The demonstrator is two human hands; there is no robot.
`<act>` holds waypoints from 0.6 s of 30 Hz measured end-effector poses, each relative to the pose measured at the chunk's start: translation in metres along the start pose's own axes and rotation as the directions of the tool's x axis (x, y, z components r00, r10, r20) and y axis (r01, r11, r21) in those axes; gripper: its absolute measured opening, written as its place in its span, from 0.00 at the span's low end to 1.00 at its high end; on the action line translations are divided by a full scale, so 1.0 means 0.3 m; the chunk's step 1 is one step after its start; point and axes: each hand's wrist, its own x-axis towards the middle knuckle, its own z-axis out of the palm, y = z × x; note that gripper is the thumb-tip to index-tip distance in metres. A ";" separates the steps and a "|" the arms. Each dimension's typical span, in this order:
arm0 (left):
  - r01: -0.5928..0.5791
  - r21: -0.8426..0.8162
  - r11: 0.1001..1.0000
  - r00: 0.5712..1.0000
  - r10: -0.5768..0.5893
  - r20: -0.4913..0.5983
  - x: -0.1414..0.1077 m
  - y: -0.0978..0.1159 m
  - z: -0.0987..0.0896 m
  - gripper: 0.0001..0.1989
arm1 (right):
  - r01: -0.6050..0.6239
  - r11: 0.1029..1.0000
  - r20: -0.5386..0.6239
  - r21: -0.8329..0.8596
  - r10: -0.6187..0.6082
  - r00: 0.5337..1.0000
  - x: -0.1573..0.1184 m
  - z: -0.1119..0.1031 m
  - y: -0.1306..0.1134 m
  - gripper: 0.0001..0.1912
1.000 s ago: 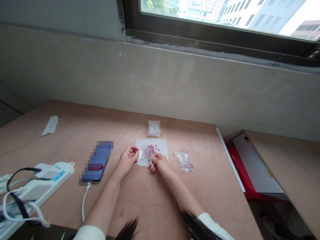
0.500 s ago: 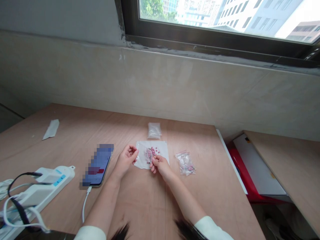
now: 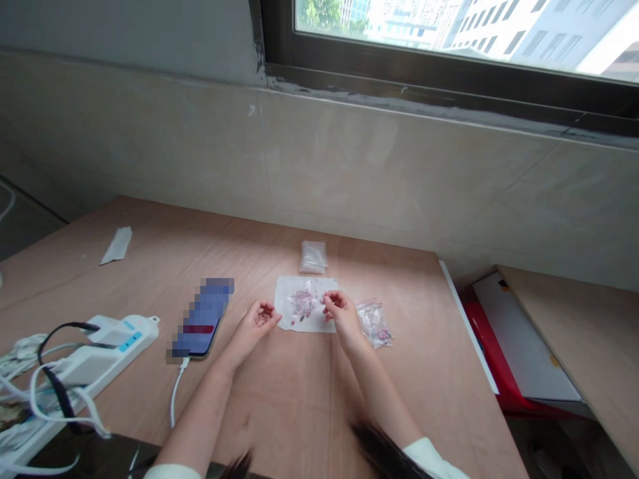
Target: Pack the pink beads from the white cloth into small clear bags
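Note:
A white sheet (image 3: 283, 320) lies on the wooden table, with several pink beads (image 3: 301, 307) near its middle. A small clear plastic bag (image 3: 315, 289) shows over the beads, its outline faint. At the bag's right side, my right hand (image 3: 343, 318) has thumb and fingers pinched together on its edge. My left hand (image 3: 260, 320) is by the sheet's left edge, fingers loosely curled and thumb apart, with nothing visible in it. Another clear bag (image 3: 374, 323), with some beads inside, lies just right of my right hand.
Behind the sheet is a clear packet (image 3: 313, 257). To the left are a phone (image 3: 207, 319) on a charging cable, a white power strip (image 3: 117, 352) with plugs and cables, and a paper scrap (image 3: 117, 245). A wall and window stand behind the table (image 3: 289, 399).
My right hand has moved right and slightly back, to the sheet's right edge, and the clear bag now spreads across the beads. My left hand stays by the left edge. The view has shifted slightly.

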 end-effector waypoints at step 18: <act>-0.153 0.254 0.955 0.972 0.100 0.210 0.003 0.170 0.042 0.11 | 0.161 0.926 0.129 -0.343 -0.123 0.984 -0.064 0.019 -0.094 0.08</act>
